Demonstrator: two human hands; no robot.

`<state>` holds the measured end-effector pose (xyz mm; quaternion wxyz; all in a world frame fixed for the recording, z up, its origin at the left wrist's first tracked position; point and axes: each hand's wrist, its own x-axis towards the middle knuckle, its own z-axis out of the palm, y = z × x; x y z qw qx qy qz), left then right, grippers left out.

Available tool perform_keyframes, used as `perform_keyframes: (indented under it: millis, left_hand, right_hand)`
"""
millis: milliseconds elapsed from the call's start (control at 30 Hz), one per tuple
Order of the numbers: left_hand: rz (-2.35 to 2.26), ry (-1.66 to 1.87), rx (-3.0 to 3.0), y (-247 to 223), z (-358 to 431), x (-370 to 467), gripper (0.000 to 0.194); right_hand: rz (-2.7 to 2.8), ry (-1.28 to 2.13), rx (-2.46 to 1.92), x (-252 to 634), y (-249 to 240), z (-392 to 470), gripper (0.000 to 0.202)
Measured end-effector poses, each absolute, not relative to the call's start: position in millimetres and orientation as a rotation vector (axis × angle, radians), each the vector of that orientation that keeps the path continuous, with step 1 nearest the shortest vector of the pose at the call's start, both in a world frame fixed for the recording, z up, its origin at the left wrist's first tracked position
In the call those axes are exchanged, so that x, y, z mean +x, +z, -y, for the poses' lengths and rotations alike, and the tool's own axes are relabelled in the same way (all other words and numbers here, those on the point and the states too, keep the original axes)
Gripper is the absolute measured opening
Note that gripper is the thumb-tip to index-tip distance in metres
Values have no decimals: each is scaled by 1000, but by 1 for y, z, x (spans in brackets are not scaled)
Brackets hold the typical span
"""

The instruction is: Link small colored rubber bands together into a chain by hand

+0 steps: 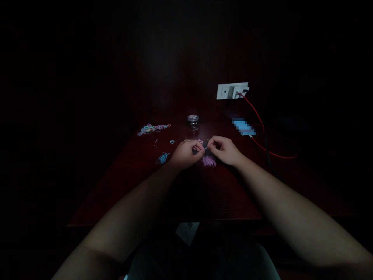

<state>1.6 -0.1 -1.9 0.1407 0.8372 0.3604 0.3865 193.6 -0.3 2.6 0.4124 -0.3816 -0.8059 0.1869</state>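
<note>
Close together over the table, both hands pinch a small light-coloured elastic band (205,148), which spans the short gap between their fingertips. My left hand (188,153) grips its left end with thumb and finger. Its right end is in the closed fingertips of my right hand (224,149). Just below the hands lies a pile of purple elastic bands (209,161). A bunch of blue elastic bands (162,158) rests left of my left hand, and a single blue band (172,142) lies behind it. More bands behind the hands are partly hidden.
A mixed heap of coloured bands (150,128) lies at the back left of the dark red table (204,194). A clear lidded jar (192,122) stands at the back. To the right are a phone (244,127), a red cable (258,111) and a wall socket (225,91).
</note>
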Motion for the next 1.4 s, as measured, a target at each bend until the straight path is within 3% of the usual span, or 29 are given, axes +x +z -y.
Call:
perform_keyframes:
  millis: [1400]
  left_hand:
    - [-1051, 1141, 2432, -1, 0, 1, 5]
  right_hand:
    - [2050, 426, -1000, 193, 3, 2, 10]
